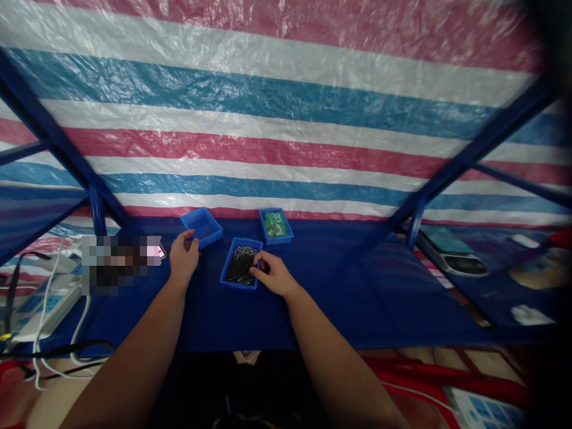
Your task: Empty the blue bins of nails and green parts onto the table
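Note:
My left hand (184, 257) is beside the front left edge of a blue plastic tray (203, 224) with a bare floor. Its fingers are loosely curled, with a gap between thumb and forefinger and nothing visible held there. My right hand (273, 273) reaches over the right wall of a second blue tray (226, 262), which holds many small dark metal pins or screws (241, 264). Thumb and fingers are bent together at the pieces near that wall. Whatever lies between those fingertips is too small to make out.
A third blue tray (280, 241) with green-and-white packets (274, 224) stands behind. At left are a lit phone (156, 251), partly blurred out, a white power strip (49, 310) and cables. A digital scale (460, 256) is beyond the right blue frame bar (447, 173). Striped sheeting hangs behind.

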Action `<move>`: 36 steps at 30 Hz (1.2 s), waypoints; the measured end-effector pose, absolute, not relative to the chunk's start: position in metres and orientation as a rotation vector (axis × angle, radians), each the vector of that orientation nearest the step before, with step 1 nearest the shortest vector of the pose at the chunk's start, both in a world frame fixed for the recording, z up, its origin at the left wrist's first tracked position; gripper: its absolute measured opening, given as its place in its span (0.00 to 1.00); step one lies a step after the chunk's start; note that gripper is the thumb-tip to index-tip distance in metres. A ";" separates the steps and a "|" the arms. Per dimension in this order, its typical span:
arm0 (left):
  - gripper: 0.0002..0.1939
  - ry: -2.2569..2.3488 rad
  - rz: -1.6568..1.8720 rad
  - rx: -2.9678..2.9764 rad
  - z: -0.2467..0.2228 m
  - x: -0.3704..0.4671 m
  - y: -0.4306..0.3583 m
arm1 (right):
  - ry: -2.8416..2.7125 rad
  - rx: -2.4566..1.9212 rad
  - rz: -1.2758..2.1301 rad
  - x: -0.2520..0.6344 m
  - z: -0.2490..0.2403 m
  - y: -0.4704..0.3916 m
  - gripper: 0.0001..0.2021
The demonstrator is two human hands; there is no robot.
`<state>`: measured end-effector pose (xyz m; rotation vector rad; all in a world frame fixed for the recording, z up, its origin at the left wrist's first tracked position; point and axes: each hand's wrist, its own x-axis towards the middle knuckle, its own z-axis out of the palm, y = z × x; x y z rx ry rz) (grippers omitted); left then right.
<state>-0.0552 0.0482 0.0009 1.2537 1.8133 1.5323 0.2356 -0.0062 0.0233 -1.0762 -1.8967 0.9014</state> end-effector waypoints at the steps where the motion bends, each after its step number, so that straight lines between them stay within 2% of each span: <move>1: 0.21 1.809 1.546 1.244 0.000 -0.060 0.051 | -1.876 -1.090 0.896 0.235 0.022 -0.005 0.07; 7: 0.18 2.007 1.536 1.165 -0.002 -0.084 0.060 | -1.721 -1.130 0.875 0.235 0.013 0.002 0.06; 12: 0.16 2.171 1.433 1.331 0.007 -0.091 0.061 | -1.685 -1.139 0.877 0.235 0.008 0.005 0.07; 22: 0.15 2.189 1.264 1.553 0.032 -0.103 0.078 | -1.682 -1.097 0.898 0.235 0.004 0.007 0.08; 29: 0.16 2.216 1.303 1.559 0.027 -0.095 0.074 | -1.647 -1.160 0.828 0.235 0.011 0.002 0.11; 33: 0.17 2.197 1.327 1.604 0.024 -0.090 0.069 | -1.526 -1.162 0.661 0.241 0.044 -0.003 0.10; 36: 0.17 2.187 1.331 1.584 0.024 -0.088 0.068 | -1.407 -0.995 0.593 0.258 0.108 -0.012 0.10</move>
